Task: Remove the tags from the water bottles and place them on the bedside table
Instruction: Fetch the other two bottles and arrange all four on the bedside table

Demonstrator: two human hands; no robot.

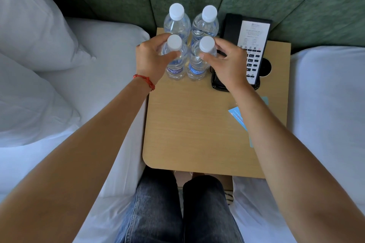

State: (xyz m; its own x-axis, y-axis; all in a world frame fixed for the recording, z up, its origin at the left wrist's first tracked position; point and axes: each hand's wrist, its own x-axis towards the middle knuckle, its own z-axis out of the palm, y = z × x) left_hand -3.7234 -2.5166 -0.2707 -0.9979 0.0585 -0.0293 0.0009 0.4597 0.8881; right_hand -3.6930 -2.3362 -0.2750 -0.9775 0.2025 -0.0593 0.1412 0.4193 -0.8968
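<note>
Wooden bedside table point(189, 124) holds four bottles point(175, 61), phone point(250, 49), blue cards point(237, 116).

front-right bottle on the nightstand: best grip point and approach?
Take the front-right bottle at the neck and shoulder just below its white cap, coming from above and the right. It stands upright, packed against the other bottles on its left and behind, so the body is blocked. The right hand grips there.

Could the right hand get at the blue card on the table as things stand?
Probably yes: the blue card lies flat under the right forearm with nothing on it, but the right hand must first release its grip on the front right bottle.
</note>
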